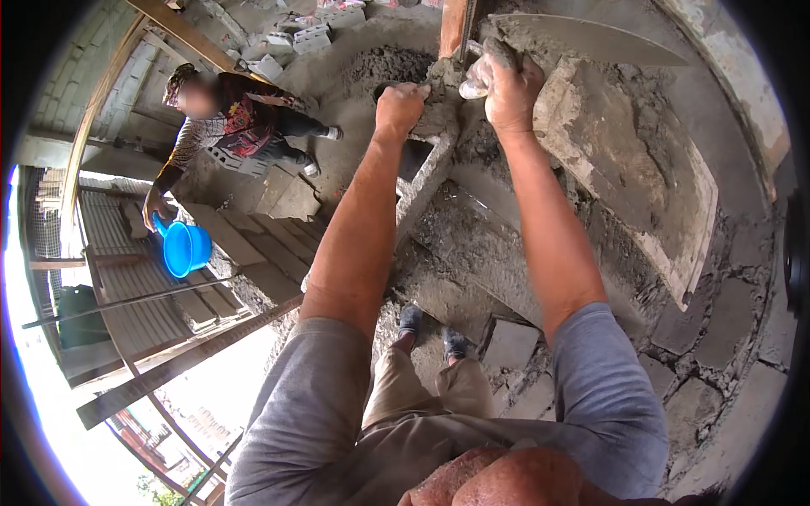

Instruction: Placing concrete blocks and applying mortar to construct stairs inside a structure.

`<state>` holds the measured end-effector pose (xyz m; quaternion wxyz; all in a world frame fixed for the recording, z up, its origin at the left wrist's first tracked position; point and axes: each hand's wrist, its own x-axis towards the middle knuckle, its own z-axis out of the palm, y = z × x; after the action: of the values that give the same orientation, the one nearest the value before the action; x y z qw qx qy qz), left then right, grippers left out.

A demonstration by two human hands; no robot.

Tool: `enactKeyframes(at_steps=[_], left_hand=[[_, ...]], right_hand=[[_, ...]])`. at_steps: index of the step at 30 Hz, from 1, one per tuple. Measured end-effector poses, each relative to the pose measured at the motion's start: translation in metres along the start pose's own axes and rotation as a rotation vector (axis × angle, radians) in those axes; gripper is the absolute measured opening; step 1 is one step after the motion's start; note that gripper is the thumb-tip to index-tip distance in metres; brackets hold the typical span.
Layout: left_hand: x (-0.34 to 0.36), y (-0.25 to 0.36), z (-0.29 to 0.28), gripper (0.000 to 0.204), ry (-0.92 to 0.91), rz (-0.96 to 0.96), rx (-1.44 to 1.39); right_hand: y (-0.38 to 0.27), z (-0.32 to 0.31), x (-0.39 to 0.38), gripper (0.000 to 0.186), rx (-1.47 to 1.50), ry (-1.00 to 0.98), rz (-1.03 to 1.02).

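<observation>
At 6 o'clock, below the outstretched arms, the wearer's two dark shoes (411, 318) stand on gritty ground. At 12 o'clock the left hand (401, 110) is at the hollow concrete-block wall (432, 171), its fingers curled; whether they grasp anything I cannot tell. At 1 o'clock the right hand (512, 91) is clenched around the handle of a mortar-coated trowel (595, 40), whose long blade points toward 2 o'clock. Just beyond that forearm, at 2 o'clock, lies a mortar-smeared board (591, 135). Farther off, at 10 o'clock, a co-worker (245, 122) holds a blue dipper (187, 249) at 9 o'clock. Loose blocks (312, 39) lie at 11 o'clock.
</observation>
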<state>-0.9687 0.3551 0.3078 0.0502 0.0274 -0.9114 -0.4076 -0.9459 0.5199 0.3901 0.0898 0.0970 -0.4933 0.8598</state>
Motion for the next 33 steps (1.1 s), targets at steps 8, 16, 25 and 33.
enactKeyframes(at_steps=[8, 16, 25, 33], left_hand=[[0.010, -0.038, 0.000, 0.034, 0.067, 0.234, 0.190], [0.033, -0.057, 0.001, 0.033, -0.064, 0.332, 0.416], [-0.109, 0.038, -0.047, 0.032, 0.365, -0.119, -0.728], [-0.346, 0.056, -0.075, 0.032, 0.061, -0.083, -0.183]], right_hand=[[0.000, 0.007, 0.004, 0.019, -0.193, 0.033, 0.226], [0.018, 0.006, -0.029, 0.043, -0.905, 0.212, -0.053], [-0.080, -0.076, -0.262, 0.039, -1.028, -0.134, 0.677], [-0.109, -0.026, -0.160, 0.028, -1.446, -0.520, 0.690]])
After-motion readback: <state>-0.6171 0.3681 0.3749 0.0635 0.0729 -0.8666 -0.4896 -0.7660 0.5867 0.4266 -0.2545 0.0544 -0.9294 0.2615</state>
